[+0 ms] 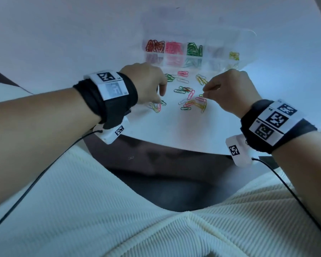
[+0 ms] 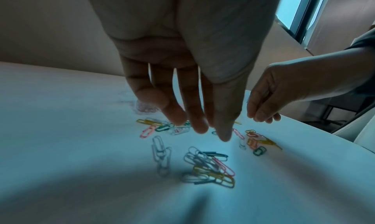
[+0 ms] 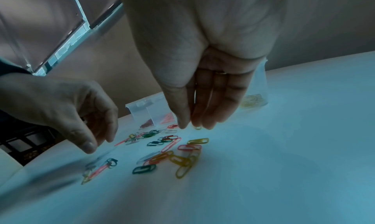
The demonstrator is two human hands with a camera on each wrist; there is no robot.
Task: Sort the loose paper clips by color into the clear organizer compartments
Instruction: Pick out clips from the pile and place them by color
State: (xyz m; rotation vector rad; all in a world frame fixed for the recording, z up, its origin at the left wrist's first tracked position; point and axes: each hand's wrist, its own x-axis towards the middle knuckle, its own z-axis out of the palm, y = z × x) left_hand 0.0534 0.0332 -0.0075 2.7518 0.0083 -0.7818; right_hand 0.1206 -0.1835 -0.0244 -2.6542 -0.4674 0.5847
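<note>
Loose paper clips (image 1: 190, 101) in green, pink, yellow, red and white lie scattered on the white table (image 1: 82, 43). Behind them stands the clear organizer (image 1: 209, 61), with red clips (image 1: 155, 46), pink clips (image 1: 173, 47) and green clips (image 1: 194, 49) in separate compartments and yellow clips (image 1: 233, 55) at its right end. My left hand (image 1: 160, 98) hangs over the left of the clips (image 2: 209, 166) with straight fingers (image 2: 199, 125) and holds nothing. My right hand (image 1: 204, 91) pinches a small yellow clip (image 3: 198, 128) between thumb and fingertips (image 3: 183, 123) just above the pile (image 3: 178, 155).
The table's near edge (image 1: 174, 144) runs just below both wrists, with dark floor beyond it. One stray clip (image 1: 131, 158) lies on the floor. A clear plastic bag or lid (image 3: 260, 83) stands at the organizer's right end. Cables trail from both wrist cameras across my lap.
</note>
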